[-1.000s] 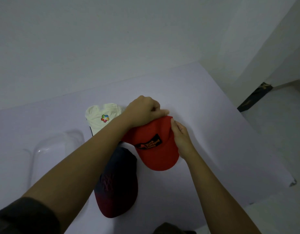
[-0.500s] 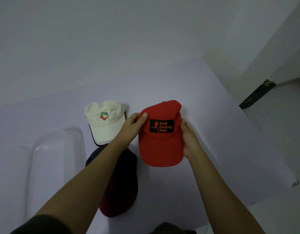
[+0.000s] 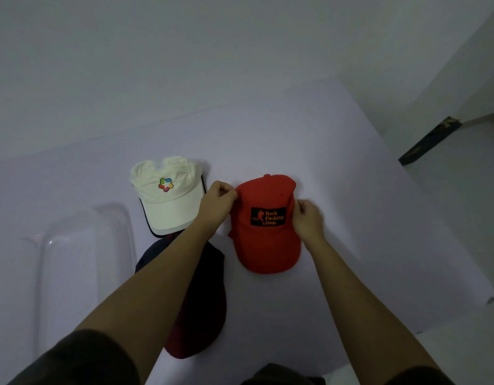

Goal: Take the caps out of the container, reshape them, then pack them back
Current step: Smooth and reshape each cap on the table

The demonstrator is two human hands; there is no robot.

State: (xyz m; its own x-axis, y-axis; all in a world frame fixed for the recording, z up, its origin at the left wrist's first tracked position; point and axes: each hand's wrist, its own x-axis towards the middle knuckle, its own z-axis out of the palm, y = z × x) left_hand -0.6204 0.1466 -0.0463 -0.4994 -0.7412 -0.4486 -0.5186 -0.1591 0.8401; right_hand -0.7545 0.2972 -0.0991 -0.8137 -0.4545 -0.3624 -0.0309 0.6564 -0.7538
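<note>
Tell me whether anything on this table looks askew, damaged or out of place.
Nothing spilled or damaged. The white cap has a dent at its crown's far edge, and its brim overlaps the dark cap. The left hand and right hand pinch the red cap.

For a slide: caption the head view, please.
Left hand and right hand pinch the red cap, beside a cream cap and a dark cap.

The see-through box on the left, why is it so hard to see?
In the head view the light is dim and bluish; the clear container shows only by faint glints on its rim, against the pale table; the dark cap looks almost black.
</note>
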